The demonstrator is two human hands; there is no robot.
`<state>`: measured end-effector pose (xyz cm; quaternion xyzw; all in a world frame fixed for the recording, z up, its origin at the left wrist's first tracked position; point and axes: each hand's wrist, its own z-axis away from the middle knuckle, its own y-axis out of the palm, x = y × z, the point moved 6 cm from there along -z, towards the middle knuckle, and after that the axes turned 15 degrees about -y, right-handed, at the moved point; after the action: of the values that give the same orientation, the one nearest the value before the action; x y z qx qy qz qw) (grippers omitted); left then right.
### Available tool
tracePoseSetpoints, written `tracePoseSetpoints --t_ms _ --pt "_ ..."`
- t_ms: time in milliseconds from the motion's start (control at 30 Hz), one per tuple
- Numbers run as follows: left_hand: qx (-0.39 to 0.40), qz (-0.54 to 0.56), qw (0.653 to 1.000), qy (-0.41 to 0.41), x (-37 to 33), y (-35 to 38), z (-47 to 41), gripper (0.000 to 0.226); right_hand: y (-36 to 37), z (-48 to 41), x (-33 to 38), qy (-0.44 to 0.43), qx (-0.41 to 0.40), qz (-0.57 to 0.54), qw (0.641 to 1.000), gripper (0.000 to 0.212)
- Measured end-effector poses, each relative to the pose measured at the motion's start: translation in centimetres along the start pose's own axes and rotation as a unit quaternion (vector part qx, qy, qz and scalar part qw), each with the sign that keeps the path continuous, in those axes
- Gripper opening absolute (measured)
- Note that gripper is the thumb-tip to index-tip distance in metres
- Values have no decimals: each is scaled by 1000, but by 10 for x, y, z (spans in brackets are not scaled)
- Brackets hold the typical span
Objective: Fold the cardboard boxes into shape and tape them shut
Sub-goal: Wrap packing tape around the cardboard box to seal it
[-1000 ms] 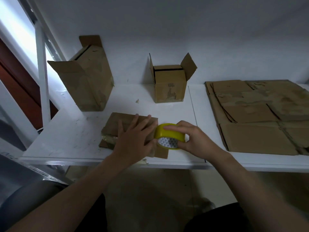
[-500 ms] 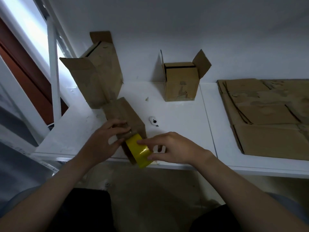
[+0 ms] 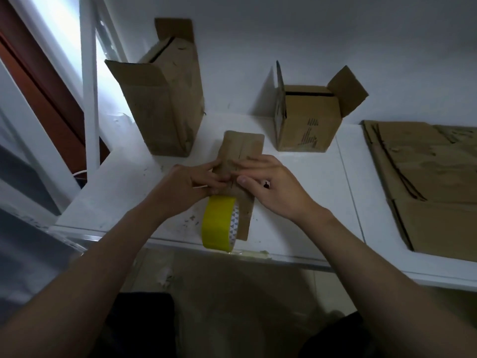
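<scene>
A small brown cardboard box point(image 3: 244, 147) lies on the white table point(image 3: 309, 202), its long side pointing away from me. My left hand point(image 3: 188, 184) pinches its top from the left, fingers curled together on the centre seam. My right hand point(image 3: 276, 188) presses flat on the top from the right, thumb pointing toward the left hand. A yellow tape roll point(image 3: 219, 226) stands on edge at the box's near end, by the table's front edge, just below my left hand. Neither hand grips the roll.
A tall open box point(image 3: 165, 104) stands at the back left. A smaller box with raised flaps point(image 3: 307, 117) is at the back centre. Flattened cardboard point(image 3: 426, 182) covers the right side. A white post point(image 3: 89, 99) rises at the left.
The small box was turned lengthwise away from me. My right hand let go of the tape roll and moved onto the box. The roll now stands at the box's near end.
</scene>
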<state>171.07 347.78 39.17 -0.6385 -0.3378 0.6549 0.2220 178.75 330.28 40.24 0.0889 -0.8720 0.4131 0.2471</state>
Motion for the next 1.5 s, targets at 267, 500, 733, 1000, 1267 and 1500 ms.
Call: tracePoseSetpoints --t_ms 267,500,733,1000,1267,1500 --pt "-58 75 991 -96 -2 -12 18 42 30 -7 -21 76 16 -73 994 48" --pt "63 315 872 -370 7 54 55 30 28 -8 -25 63 19 -101 993 47" --pt "149 450 792 -385 -10 70 63 24 26 -9 -26 56 42 -82 994 52" --pt "178 412 798 -403 -5 67 68 22 27 -6 -25 47 50 -21 997 50" --pt "132 409 810 -399 2 61 56 26 29 -2 -24 22 72 33 997 66" --pt "191 363 805 -428 3 67 57 36 28 -6 -25 41 79 17 996 64"
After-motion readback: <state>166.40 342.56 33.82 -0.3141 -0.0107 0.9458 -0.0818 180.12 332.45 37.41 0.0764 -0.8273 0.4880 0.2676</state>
